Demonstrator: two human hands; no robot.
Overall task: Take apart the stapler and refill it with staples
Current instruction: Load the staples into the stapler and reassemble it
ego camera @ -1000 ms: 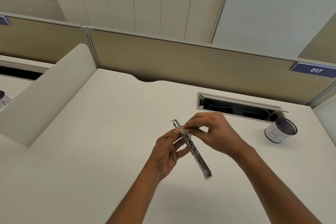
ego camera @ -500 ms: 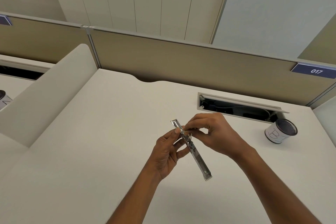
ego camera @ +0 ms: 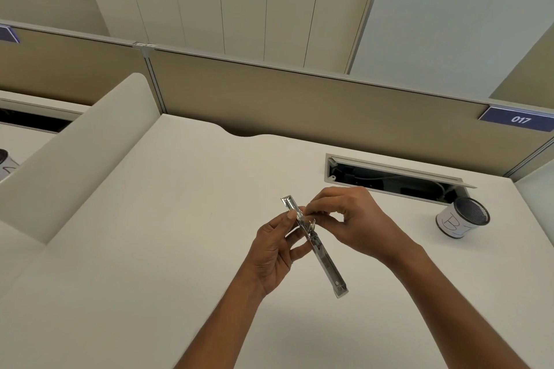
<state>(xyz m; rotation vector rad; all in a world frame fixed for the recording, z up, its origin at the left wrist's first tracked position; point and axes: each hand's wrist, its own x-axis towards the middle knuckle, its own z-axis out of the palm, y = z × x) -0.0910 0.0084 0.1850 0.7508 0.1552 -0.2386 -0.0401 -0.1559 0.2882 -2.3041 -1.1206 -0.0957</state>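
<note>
White desk [ego camera: 150, 249] lies beneath both hands; a paper cup [ego camera: 461, 220] stands well to the right. Held in mid-air and tilted, the stapler's metal magazine [ego camera: 325, 260] is gripped by the left hand [ego camera: 274, 252]. The right hand [ego camera: 359, 228] pinches a small part [ego camera: 312, 222] near its upper end. Risk, as judged: if that part is sprung, a slipped pinch could snap it back or fling it off.

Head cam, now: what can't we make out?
- Staples in the stapler rail: too small to tell, head view.
- Which part of the rail the right hand pinches: hidden by its fingers.
- Rail's upper part: partly covered by the left hand.
- Contents of the cup: dark inside.
</note>
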